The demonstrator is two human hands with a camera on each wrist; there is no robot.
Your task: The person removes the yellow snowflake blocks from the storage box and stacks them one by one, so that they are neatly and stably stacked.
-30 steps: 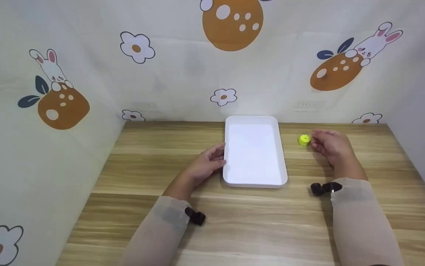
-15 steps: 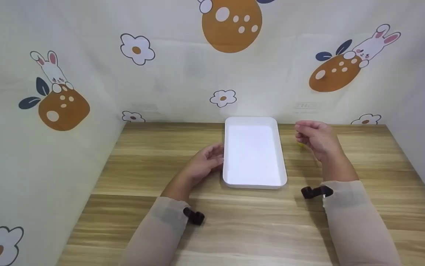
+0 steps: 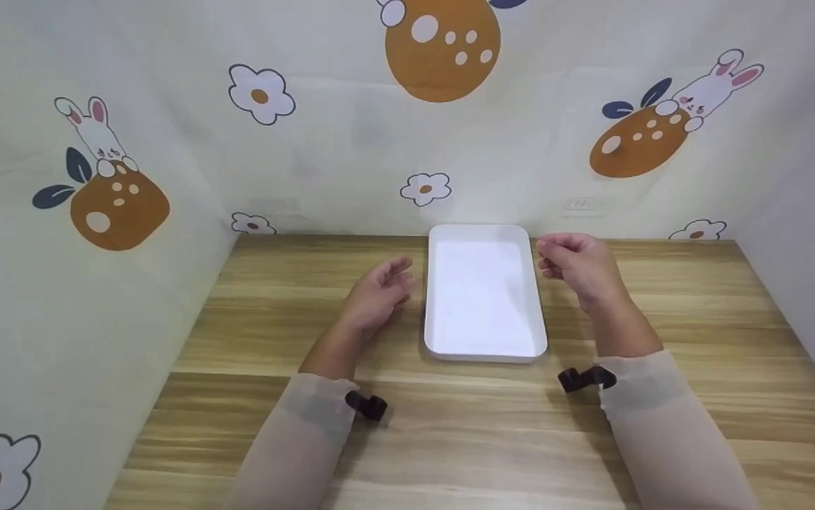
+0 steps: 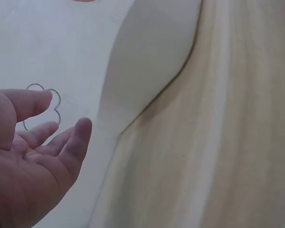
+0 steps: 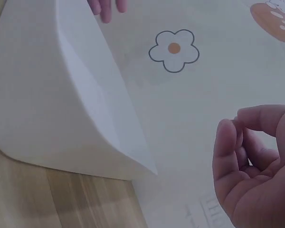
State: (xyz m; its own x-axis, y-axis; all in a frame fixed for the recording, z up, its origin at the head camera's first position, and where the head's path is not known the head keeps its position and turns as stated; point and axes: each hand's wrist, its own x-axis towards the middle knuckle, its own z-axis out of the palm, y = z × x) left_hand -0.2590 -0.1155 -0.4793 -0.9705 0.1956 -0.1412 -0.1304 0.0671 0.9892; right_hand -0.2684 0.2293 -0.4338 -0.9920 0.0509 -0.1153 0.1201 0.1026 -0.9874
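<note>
A shallow white tray (image 3: 482, 297) lies on the wooden table between both hands. To its left my left hand (image 3: 378, 294) hovers apart from the rim, fingers loosely bent and spread. Nothing sits between those fingers in the left wrist view, where the hand (image 4: 42, 152) shows its palm side. Just right of the tray's far corner is my right hand (image 3: 577, 265). In the right wrist view this hand (image 5: 256, 166) has curled fingers, with thumb and fingertip meeting; I see nothing held there. The small yellow-green knobby piece seen earlier is out of sight.
The wood-grain table (image 3: 450, 439) extends in front and to both sides. Behind it hangs a pale curtain (image 3: 336, 156) printed with flowers, rabbits and orange fruit, close to the tray's far end. Each sleeve carries a black wrist camera (image 3: 587, 379).
My right hand has moved left toward the tray, passing over the yellow-green piece, which is now hidden. My left hand has come off the tray's left side and moved slightly left.
</note>
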